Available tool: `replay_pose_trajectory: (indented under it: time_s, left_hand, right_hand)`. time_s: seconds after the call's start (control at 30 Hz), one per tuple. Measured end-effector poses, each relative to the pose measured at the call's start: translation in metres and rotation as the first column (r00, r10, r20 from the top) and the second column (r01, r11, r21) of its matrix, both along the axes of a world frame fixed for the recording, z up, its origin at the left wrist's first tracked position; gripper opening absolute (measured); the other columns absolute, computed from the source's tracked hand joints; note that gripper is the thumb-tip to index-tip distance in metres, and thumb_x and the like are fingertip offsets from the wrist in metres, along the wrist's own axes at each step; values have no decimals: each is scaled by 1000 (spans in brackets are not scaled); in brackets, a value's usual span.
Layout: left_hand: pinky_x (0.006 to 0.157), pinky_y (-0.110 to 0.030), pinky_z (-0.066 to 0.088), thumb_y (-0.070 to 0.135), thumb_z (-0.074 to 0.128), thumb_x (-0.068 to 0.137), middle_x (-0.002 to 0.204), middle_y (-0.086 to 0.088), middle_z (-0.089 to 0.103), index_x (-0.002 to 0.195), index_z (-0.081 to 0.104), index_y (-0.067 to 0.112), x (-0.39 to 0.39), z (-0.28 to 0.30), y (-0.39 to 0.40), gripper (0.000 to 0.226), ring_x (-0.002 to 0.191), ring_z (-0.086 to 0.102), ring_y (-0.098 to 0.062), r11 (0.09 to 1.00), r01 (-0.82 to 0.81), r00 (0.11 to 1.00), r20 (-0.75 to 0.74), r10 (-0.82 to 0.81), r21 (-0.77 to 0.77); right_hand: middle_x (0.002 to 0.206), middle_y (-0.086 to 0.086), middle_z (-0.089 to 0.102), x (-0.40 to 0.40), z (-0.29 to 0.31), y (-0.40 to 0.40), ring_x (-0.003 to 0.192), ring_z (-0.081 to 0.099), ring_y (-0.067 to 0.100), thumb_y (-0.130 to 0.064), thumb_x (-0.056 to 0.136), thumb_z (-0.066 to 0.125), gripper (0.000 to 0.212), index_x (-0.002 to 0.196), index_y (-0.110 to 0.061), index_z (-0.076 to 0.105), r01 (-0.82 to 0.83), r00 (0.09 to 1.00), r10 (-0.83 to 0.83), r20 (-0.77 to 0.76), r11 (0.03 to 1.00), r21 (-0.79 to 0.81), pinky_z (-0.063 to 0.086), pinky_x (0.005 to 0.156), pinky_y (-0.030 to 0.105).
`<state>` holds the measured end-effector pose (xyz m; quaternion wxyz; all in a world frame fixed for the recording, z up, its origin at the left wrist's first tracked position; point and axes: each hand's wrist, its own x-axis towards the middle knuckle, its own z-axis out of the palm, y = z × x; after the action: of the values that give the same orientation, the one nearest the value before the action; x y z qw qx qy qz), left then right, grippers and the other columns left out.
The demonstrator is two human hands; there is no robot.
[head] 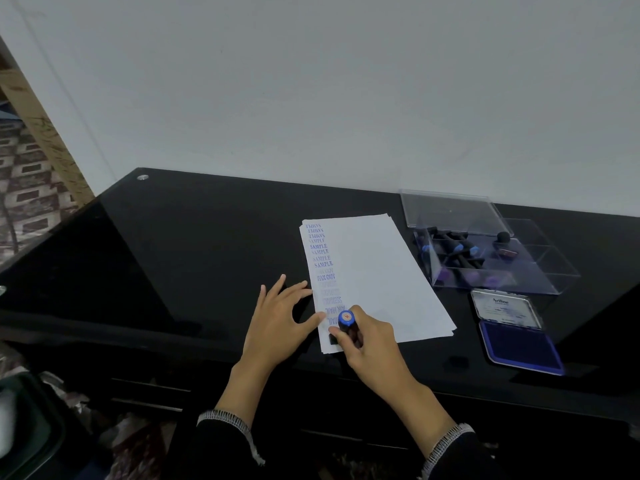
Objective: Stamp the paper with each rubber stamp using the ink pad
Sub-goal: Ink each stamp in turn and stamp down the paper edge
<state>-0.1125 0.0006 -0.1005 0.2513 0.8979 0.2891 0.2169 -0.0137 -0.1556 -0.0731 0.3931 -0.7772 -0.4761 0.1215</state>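
Note:
A white paper [377, 271] lies on the black glossy desk [207, 244], with a column of blue stamp prints down its left edge. My right hand [370, 341] grips a black rubber stamp with a blue cap [346, 318] and holds it upright, its base pressed on the paper's near left corner. My left hand [280, 317] rests flat with fingers spread beside the paper, thumb and fingertips touching its left edge. The open blue ink pad [519, 344] sits to the right of the paper, its lid tilted back.
A clear plastic box [533, 268] with several more black stamps stands at the back right, its clear lid [450, 211] propped behind it. The desk's front edge runs just below my hands. A white wall rises behind the desk.

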Motion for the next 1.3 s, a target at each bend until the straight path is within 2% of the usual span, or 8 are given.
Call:
replay_pose_trajectory:
  time_s: [0.33,0.5,0.7,0.9,1.23,1.3]
  left_hand:
    - [119,-33,0,60,55,86,147,17,41,133,51,35,0,-1,-1,53,143,20,-2,1000,-17,1000,-23,17,0]
    - [120,-35,2,59,56,86,147,17,41,133,51,35,0,0,-1,53,143,21,-3,1000,-19,999,-26,19,5]
    - [121,-36,3,58,57,86,147,16,42,132,52,35,0,1,-1,52,143,22,-4,1000,-21,999,-24,21,2]
    - [120,-35,3,60,57,85,146,17,42,132,52,36,0,-1,0,53,142,23,-3,1000,-20,1000,-19,20,-5]
    - [119,-35,3,60,56,85,146,16,43,132,52,34,0,2,-1,54,142,24,-4,1000,-24,999,-34,24,7]
    - [120,-35,3,59,57,85,146,16,43,132,53,34,0,2,-1,54,142,24,-4,1000,-25,999,-26,25,4]
  right_hand:
    - [92,-12,57,4,1,3,75,53,-11,-28,91,61,17,92,-20,46,-13,1000,13,-4,1000,-14,41,63,5]
    - [103,-3,63,5,2,4,68,53,-4,-31,92,60,18,95,-20,46,-14,1000,13,-10,999,-44,41,63,5]
    - [109,-6,64,-1,-5,1,75,57,-5,-33,91,60,18,95,-24,45,31,999,-31,-4,999,-24,44,68,4]
    - [107,-2,65,-3,-7,0,71,56,-4,-32,91,60,19,94,-25,44,58,998,-58,-3,998,-2,42,64,4]
    - [103,-2,63,5,2,3,68,53,-4,-30,92,60,18,93,-21,45,3,1000,-3,-2,998,-57,41,63,4]
    - [111,-2,63,6,3,3,71,53,-2,-31,92,60,18,95,-22,45,-8,1000,8,-6,997,-71,42,65,4]
